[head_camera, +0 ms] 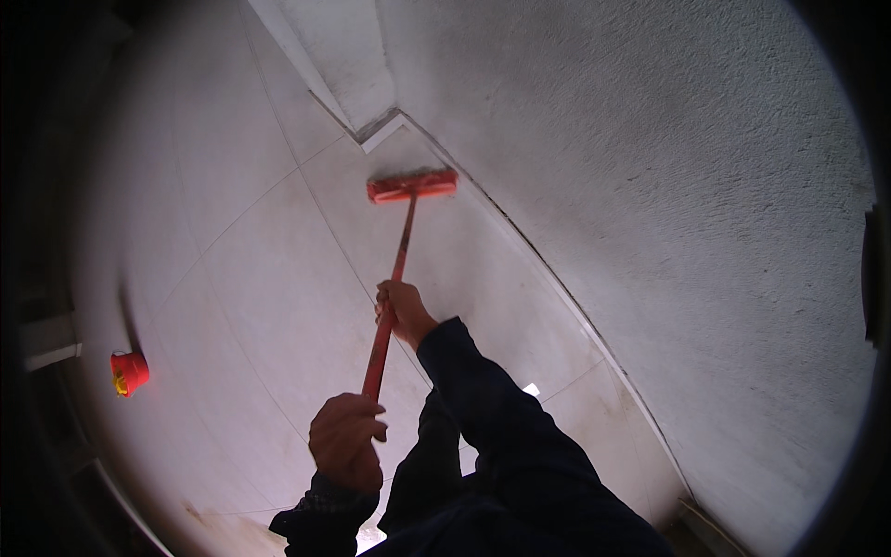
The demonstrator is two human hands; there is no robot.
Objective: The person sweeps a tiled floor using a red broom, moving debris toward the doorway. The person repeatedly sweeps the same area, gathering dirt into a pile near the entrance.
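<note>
A push broom with a red head (412, 186) and a long red handle (377, 358) stretches away from me over the tiled floor. Dark bristles line the far edge of its head, which lies close to the foot of the wall. My right hand (405, 313) is closed around the handle partway along. Nearer to me, my left hand (348, 440) grips the handle's upper end. Both of my sleeves are dark.
A rough plastered wall (661, 195) runs along the right, with a skirting edge (557, 285) and a jutting corner (383, 132) beyond the broom. Far left on the floor (243, 334) stands a red bucket (132, 372) with something yellow in it.
</note>
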